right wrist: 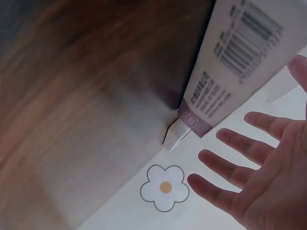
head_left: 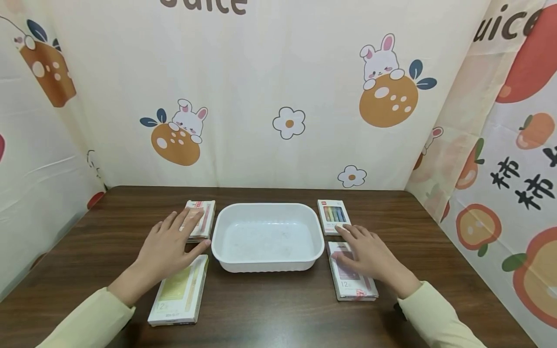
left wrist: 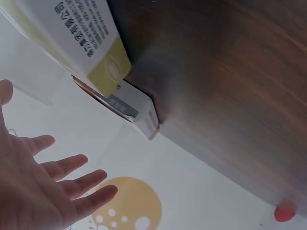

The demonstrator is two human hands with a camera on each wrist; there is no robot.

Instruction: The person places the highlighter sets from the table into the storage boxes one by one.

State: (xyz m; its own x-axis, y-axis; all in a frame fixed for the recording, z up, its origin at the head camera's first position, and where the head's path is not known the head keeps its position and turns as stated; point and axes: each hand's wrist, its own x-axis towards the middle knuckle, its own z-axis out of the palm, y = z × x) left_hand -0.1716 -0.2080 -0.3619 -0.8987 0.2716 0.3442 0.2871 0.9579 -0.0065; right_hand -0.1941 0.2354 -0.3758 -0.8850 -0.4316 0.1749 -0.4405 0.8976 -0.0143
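My left hand (head_left: 164, 247) hovers with spread, straight fingers over the boxes on the left side. Below it lies a flat white box with a yellow-green panel (head_left: 176, 287); beyond, partly covered by the fingers, is a white box with red marks (head_left: 208, 212). In the left wrist view, the left palm (left wrist: 29, 191) holds nothing. My right hand (head_left: 370, 253), fingers extended, is over a white box with a purple panel (head_left: 354, 287). Near its fingertips is a white box picturing coloured sticks (head_left: 332, 212). The right wrist view shows that hand (right wrist: 273, 177) holding nothing.
Between the two pairs of boxes stands a white rectangular basin (head_left: 267, 266) on the dark wooden table (head_left: 270, 314). Printed curtains (head_left: 252, 72) rise behind the table and along both sides.
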